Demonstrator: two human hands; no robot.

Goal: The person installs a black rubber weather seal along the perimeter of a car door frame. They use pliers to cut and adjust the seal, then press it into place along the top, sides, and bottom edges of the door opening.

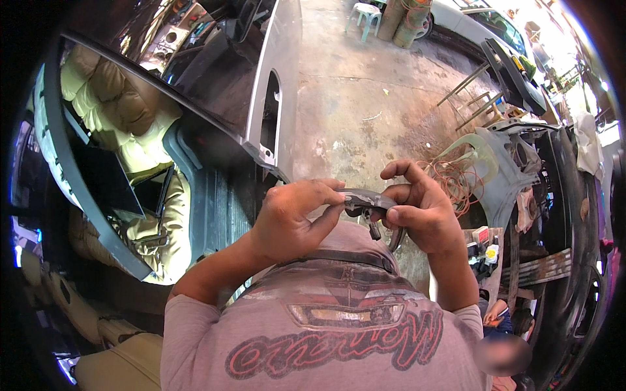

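In front of my chest I hold up a dark grey, curved piece that looks like a car door handle (366, 198), with pale scuffed patches on its upper face. My left hand (290, 218) pinches its left end between thumb and fingers. My right hand (422, 212) grips the right end, thumb in front and index finger raised. A short dark peg (375, 230) sticks down from its underside, and a curved dark strip (398, 238) hangs below my right fingers. Parts of the piece are covered by my fingertips.
A silver car body edge (261, 98) runs along my left, with padded tan upholstery (117, 98) beyond. A tangled orange hose (450, 189) and grey body panels (499, 173) lie at right. Farther off are a white stool (365, 14) and cylinders (404, 23). Another person (499, 319) is at lower right.
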